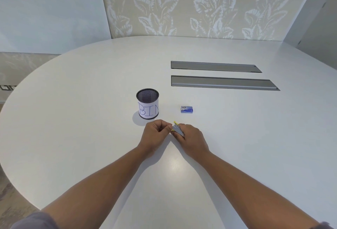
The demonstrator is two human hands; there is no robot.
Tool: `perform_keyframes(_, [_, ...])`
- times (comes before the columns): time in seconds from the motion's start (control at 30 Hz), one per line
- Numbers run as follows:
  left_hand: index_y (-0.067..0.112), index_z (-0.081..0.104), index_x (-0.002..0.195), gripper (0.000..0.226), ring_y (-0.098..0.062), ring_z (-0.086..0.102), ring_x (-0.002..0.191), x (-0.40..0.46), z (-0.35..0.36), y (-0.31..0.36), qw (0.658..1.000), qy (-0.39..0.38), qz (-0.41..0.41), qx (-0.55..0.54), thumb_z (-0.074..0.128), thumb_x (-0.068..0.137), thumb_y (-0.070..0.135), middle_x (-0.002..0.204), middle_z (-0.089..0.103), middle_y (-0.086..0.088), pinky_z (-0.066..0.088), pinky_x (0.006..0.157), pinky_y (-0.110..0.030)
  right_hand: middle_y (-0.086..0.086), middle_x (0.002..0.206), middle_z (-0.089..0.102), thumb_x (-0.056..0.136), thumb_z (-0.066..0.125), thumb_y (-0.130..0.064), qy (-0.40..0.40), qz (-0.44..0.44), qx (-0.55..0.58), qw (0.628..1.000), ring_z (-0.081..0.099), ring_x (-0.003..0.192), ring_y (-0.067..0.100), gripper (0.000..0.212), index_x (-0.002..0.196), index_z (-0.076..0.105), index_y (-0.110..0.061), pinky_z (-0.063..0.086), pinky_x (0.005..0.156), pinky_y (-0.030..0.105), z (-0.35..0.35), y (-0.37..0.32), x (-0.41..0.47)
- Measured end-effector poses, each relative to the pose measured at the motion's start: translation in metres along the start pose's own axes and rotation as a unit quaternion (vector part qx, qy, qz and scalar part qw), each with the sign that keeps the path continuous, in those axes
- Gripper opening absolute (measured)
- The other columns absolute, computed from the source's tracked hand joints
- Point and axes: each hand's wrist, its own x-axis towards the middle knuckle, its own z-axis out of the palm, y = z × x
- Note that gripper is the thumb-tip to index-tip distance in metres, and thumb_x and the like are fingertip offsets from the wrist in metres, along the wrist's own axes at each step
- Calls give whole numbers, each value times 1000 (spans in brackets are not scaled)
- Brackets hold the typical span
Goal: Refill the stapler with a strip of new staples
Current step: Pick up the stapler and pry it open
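Two bare forearms reach over a white table point(73, 119), meeting near its middle. Right hand point(193, 139) curls around a small grey and yellow stapler point(177, 129); left hand point(155, 133) pinches at its front end, though what it pinches is too small to tell. Behind sit a staple box point(187, 109) and a mesh cup point(147, 103) marked BIN. A loose pinch could likely drop or snap a staple strip.

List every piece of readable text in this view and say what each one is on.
"BIN": handwritten on the white paper label around the black mesh cup; the last letter is cut off at the cup's edge.
Small blue box: has print, too small to read.
Stapler: no text visible.
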Motion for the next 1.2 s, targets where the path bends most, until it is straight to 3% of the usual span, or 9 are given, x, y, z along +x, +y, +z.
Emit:
perform_keyframes(0.13, [11, 76, 88, 8, -9, 61, 70, 0, 1, 0, 1000, 0, 0, -3, 70, 92, 14, 84, 76, -8, 48, 70, -25, -5, 80, 59, 98, 53, -55, 4, 21, 16, 1000, 53, 73, 19, 35, 90, 54, -21, 43, 65, 36, -1, -1, 0])
perform_keyframes(0.3, [10, 76, 89, 8, -8, 61, 70, 0, 0, 0, 1000, 1, 0, 4, 70, 92, 14, 87, 77, -11, 48, 69, -22, -7, 76, 54, 102, 51, -49, -9, -8, -4, 1000, 49, 70, 17, 30, 87, 53, -23, 33, 62, 33, -1, 0, 0])
perform_keyframes(0.47, [11, 77, 90, 9, -3, 60, 67, 0, 0, 1, 1000, 4, 7, 18, 70, 93, 15, 85, 77, -7, 48, 65, -16, -4, 83, 62, 98, 53, -55, 7, 26, 14, 1000, 56, 76, 19, 34, 93, 58, -21, 43, 65, 36, 0, 0, 1])
perform_keyframes(0.63, [10, 77, 89, 9, -3, 61, 67, -1, 0, 1, 1000, 3, 11, 18, 70, 93, 14, 83, 77, -6, 47, 64, -14, -8, 76, 55, 101, 51, -51, -7, -3, 5, 1000, 50, 70, 17, 28, 88, 54, -26, 33, 61, 32, 0, 1, 0])
perform_keyframes(1.2, [7, 77, 92, 9, -1, 59, 65, -2, 0, 5, 999, 5, 18, 36, 69, 93, 12, 83, 76, -5, 47, 64, -14, -6, 78, 59, 100, 50, -54, -2, 10, 13, 1000, 53, 71, 18, 31, 85, 49, -27, 38, 60, 34, 0, 1, 1])
